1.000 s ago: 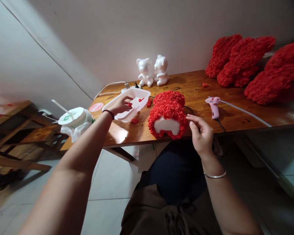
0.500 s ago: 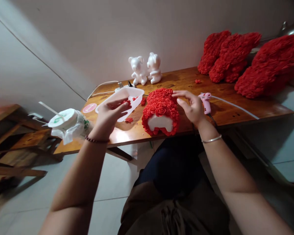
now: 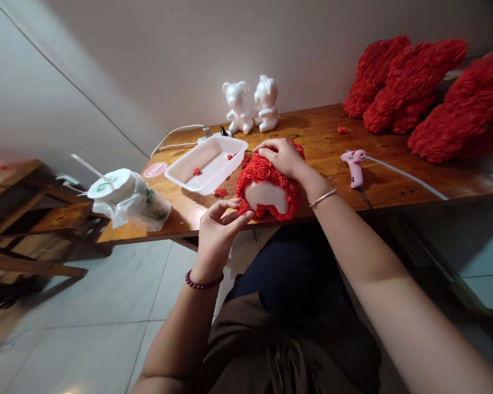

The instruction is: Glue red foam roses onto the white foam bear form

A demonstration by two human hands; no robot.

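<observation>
A foam figure covered in red artificial roses (image 3: 262, 174) lies near the table's front edge, a bare white patch (image 3: 265, 197) facing me. My right hand (image 3: 282, 158) is wrapped over its upper right side. At the lower left rim of the bare patch, my left hand (image 3: 221, 221) pinches a red foam rose (image 3: 243, 207) between thumb and fingers. Whether that rose is fixed to the figure, I cannot tell. Just left of the figure is a translucent plastic tray (image 3: 184, 183) with a few red roses in it. A pink glue gun (image 3: 355, 167) stands to the right.
Two white foam bears (image 3: 238, 106) sit at the back by the wall. Several finished red rose bears (image 3: 419, 82) lie at the back right. A bagged drink cup with a straw (image 3: 142, 200) stands at the left edge. A white cable (image 3: 176, 131) runs behind the tray.
My left hand has come from over the tray to the figure's lower left edge and closed there. My right hand has moved from beside the figure onto its top.
</observation>
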